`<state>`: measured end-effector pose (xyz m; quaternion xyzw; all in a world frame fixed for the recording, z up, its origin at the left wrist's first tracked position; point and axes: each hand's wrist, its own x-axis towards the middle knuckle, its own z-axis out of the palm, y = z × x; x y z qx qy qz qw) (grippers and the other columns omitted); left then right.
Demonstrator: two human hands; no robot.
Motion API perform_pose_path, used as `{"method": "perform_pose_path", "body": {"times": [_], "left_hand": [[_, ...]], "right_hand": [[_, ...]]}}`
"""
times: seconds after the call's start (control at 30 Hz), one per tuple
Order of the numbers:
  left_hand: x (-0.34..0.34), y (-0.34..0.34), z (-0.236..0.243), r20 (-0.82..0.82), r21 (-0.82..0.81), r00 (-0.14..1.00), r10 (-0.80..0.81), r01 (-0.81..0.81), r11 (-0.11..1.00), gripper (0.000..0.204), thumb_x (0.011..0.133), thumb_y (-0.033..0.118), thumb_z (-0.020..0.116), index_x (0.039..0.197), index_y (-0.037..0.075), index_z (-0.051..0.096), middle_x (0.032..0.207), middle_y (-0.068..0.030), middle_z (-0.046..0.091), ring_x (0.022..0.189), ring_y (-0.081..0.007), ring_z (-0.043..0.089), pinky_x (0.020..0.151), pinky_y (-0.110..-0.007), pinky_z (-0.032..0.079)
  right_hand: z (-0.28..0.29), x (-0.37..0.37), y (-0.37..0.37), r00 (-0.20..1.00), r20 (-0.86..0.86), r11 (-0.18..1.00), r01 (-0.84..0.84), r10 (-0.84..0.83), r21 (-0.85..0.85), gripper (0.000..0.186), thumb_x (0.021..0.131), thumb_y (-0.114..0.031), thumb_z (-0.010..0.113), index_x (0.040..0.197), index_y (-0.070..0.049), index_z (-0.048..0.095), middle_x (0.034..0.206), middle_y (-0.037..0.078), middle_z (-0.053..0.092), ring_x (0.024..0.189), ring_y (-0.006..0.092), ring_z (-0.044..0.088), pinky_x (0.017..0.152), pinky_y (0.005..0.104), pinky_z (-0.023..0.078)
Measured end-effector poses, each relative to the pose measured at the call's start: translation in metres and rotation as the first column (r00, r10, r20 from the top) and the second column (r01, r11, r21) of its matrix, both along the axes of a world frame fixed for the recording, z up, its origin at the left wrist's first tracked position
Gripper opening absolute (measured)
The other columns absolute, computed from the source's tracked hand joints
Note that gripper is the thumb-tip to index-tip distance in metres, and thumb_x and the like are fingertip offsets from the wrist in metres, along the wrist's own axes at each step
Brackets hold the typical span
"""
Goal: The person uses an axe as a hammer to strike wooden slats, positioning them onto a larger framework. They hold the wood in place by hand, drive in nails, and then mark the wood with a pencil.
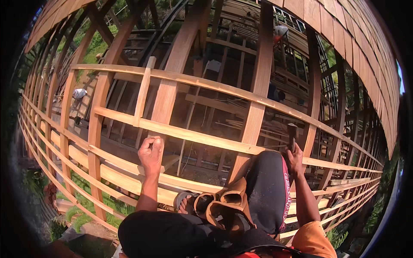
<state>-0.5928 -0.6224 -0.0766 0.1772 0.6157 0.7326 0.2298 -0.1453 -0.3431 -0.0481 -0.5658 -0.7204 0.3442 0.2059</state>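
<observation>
My right hand grips a hammer, its head raised above the fist, to the right of my bent knee. My left hand is closed in a pinch just below a long horizontal batten; whatever the fingers hold is too small or hidden to make out. A short upright wooden strip crosses from this batten up past the upper batten. Behind the battens run thick sloping rafters.
A brown leather tool pouch hangs at my waist, beside my sandalled foot. Wooden shingles cover the upper right. Between the rafters, gaps open onto framing and stacked lumber below. Ferns grow beneath the lower left.
</observation>
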Motion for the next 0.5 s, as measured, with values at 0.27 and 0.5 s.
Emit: {"method": "perform_pose_path", "body": {"times": [0.27,0.5], "left_hand": [[-0.024,0.014,-0.005,-0.181,-0.144,0.953,0.244,-0.271,0.952,0.015,0.096,0.012,0.065,0.099,-0.001,0.069,0.075,-0.0007,0.065,0.069,-0.007,0.057,0.063,-0.026,0.048],[-0.033,0.023,-0.028,-0.496,-0.146,0.81,0.312,-0.432,0.89,0.017,0.095,0.015,0.064,0.096,-0.001,0.069,0.077,-0.0097,0.068,0.071,-0.0175,0.063,0.068,-0.034,0.05]], "right_hand": [[0.102,-0.153,-0.028,0.901,-0.123,0.866,-0.353,0.417,0.354,0.028,0.091,-0.009,0.064,0.117,0.003,0.062,0.072,0.007,0.058,0.066,0.0139,0.054,0.062,0.0286,0.044],[0.08,-0.257,-0.121,0.669,-0.31,0.703,-0.711,0.675,-0.005,0.042,0.086,-0.007,0.058,0.125,0.001,0.044,0.093,0.015,0.065,0.08,0.0241,0.064,0.077,0.0376,0.051]]}}
